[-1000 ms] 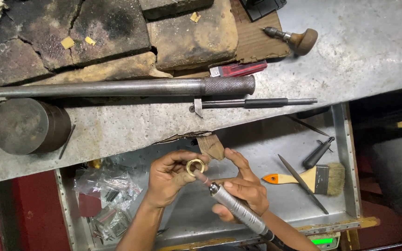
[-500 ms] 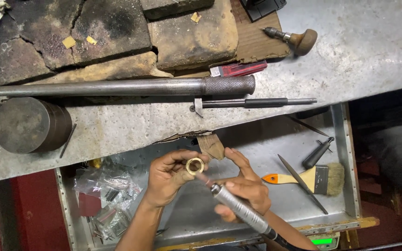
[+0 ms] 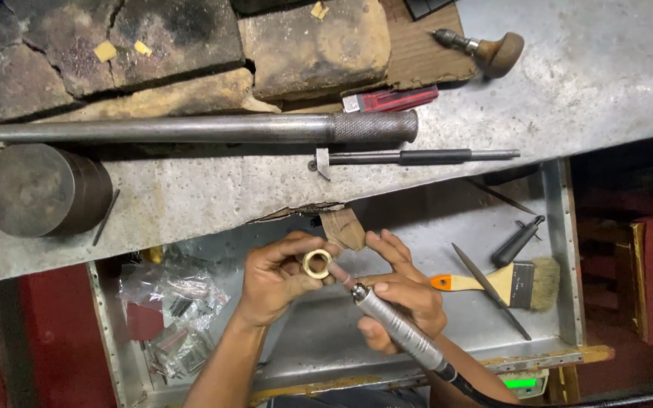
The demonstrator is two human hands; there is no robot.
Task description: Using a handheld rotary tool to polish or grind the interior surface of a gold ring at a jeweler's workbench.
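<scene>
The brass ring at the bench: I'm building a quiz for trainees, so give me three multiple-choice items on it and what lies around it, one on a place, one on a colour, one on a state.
1. Where is the paintbrush?
A. On the grey benchtop
B. In the metal drawer
C. On the stone blocks

2. What colour is the tip of the paintbrush handle?
A. Orange
B. Blue
C. Green

3. How is the brass ring held?
A. Lying loose in the drawer
B. Pinched in the left hand's fingers
C. Slid onto the long steel rod

Answers:
1 B: it lies in the metal drawer beside a thin file.
2 A: the handle end is orange.
3 B: the left hand grips the ring, while the right hand brings the rotary handpiece to it.
</scene>
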